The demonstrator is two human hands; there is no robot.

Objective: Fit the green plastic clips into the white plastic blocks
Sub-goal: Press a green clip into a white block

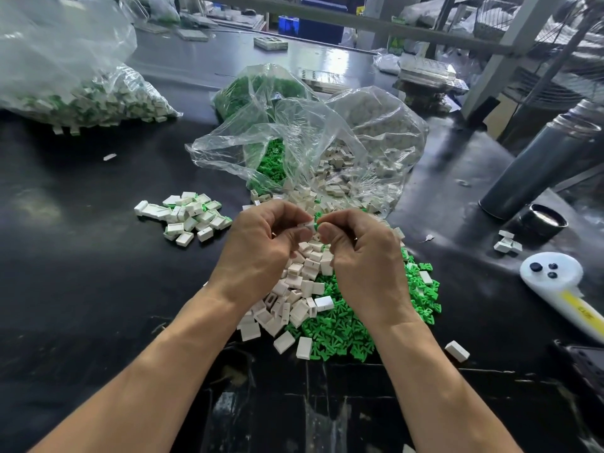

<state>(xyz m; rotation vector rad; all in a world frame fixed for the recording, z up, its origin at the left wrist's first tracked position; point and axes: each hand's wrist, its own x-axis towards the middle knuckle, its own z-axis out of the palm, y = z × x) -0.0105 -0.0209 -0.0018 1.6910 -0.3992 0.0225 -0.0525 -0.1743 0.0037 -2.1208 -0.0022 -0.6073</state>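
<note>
Two hands are meeting above the loose pile on the black table (81, 289): the left hand (261, 243) is pinching a white block (305, 224) in its grip, and the right hand (359, 253) is pinching a green clip (315, 223) against the block's open side. Both parts are looking light, stiff and rather slippery, so each is probably best taken by its flat sides near the end, leaving the slot free. More white blocks (294, 289) and green clips (343, 335) are lying heaped beneath the wrists, with finished pieces (189, 217) off to the left.
</note>
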